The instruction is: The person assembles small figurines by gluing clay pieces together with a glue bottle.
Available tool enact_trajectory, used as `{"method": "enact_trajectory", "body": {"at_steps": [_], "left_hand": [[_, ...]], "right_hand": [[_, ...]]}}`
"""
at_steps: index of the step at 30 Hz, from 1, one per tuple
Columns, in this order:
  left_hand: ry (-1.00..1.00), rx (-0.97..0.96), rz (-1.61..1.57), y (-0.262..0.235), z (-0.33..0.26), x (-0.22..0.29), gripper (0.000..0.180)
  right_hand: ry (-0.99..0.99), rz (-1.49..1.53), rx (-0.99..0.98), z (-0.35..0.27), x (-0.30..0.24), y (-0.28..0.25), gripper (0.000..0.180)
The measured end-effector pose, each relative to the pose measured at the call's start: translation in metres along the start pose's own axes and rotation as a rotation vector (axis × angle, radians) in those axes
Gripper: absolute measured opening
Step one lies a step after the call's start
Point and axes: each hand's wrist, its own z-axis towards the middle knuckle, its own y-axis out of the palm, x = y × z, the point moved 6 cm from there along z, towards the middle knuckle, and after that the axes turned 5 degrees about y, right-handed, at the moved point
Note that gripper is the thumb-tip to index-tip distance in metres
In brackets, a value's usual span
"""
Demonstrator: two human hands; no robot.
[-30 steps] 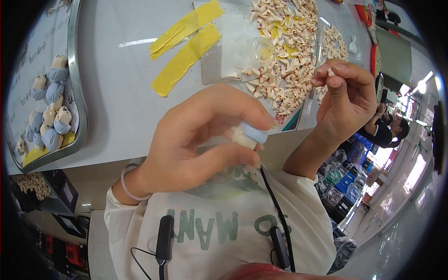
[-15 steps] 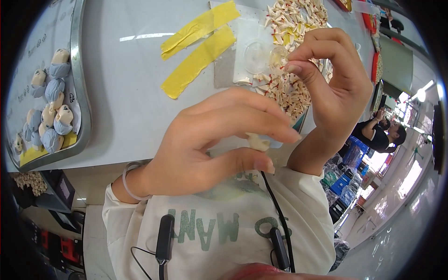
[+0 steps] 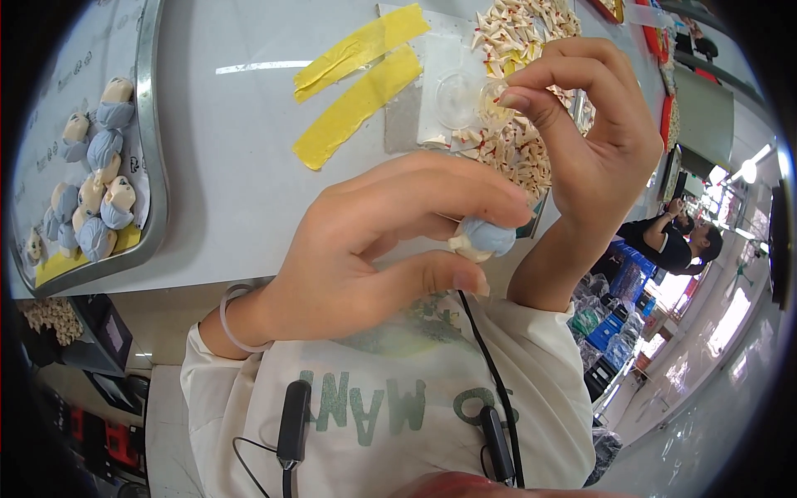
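My left hand (image 3: 390, 224) is closed around a small doll head (image 3: 484, 239) with blue-grey hair and a cream face part, gripped between thumb and fingers above my shirt. Over the loose pieces, my right hand (image 3: 581, 116) pinches with thumb and forefinger; what lies between the tips, if anything, is too small to make out. Those fingertips are beside a clear round plastic dish (image 3: 491, 106). Around and below it spreads a pile of small cream pointed pieces (image 3: 519, 158), several with red marks. A second clear round dish (image 3: 457, 100) lies just left.
On the left, a metal-rimmed tray (image 3: 156, 191) holds several blue-haired doll heads (image 3: 104, 149). Two strips of yellow tape (image 3: 357, 108) are stuck on the white table (image 3: 232, 166). Black cables hang over my shirt. Another person (image 3: 681, 241) is in the background at right.
The doll head in my left hand has turned, so its blue hair now shows where mostly cream showed before. My right hand has shifted slightly up and left, still pinching.
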Motion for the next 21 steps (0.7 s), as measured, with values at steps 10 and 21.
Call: {"method": "enact_trajectory", "body": {"at_steps": [10,21], "left_hand": [[0.157,0.089,0.142,-0.007,-0.002,0.006,0.041],[0.310,0.119,0.476,-0.004,-0.005,0.016,0.039]], "right_hand": [[0.001,0.552,0.063,-0.044,-0.007,-0.014,0.026],[-0.030,0.433,0.136,-0.059,-0.014,-0.001,0.023]]}}
